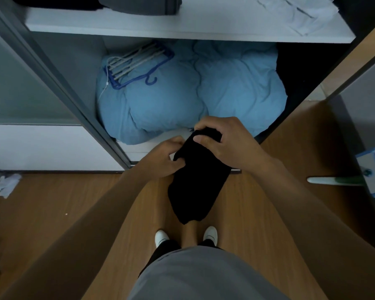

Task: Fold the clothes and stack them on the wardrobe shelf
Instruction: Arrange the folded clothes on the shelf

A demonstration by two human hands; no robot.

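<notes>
A black garment (195, 187) hangs in a narrow bundle in front of me, above the wooden floor. My right hand (227, 141) grips its top end, thumb and fingers curled round the cloth. My left hand (162, 159) pinches the garment's left edge just below. The white wardrobe shelf (191, 29) runs across the top of the view. On it lie a folded grey garment (139, 5), a dark one (59, 3) at the left and a white cloth (294, 11) at the right.
Under the shelf a light blue duvet (182, 98) fills the wardrobe bottom, with blue hangers (134, 66) lying on it. A grey sliding door frame (59, 83) stands left. A blue and white object (372, 169) sits at the right. Crumpled paper (7, 185) lies on the floor.
</notes>
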